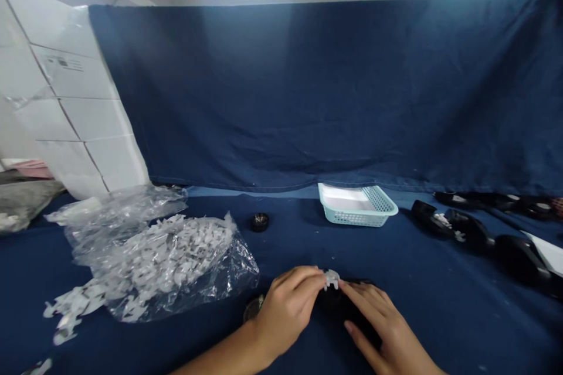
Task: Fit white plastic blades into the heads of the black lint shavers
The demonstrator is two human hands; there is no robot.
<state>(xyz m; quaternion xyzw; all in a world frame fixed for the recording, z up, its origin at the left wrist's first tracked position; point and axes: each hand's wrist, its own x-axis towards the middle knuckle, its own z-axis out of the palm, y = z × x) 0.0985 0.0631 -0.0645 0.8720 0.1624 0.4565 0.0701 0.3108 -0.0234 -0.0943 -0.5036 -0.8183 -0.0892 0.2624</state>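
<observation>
A small white plastic piece with short prongs (331, 279) sits between my hands in the head view, above a dark part. My left hand (288, 304) is closed, its thumb and fingers pinching the left side of the piece. The index fingertip of my right hand (382, 322) touches the right side. My right thumb and fingers lie around a black plastic part (363, 319), which is mostly hidden under the hand. A small round container (254, 308) is partly covered by my left wrist.
An open clear plastic bag (235, 272) spills many white pieces (176, 252) at left. A round black cup (260, 222) and a pale blue basket (354, 218) stand farther back. Black housings (521, 258) line the right side. White boxes (112, 158) and a blue curtain (281, 94) bound the table.
</observation>
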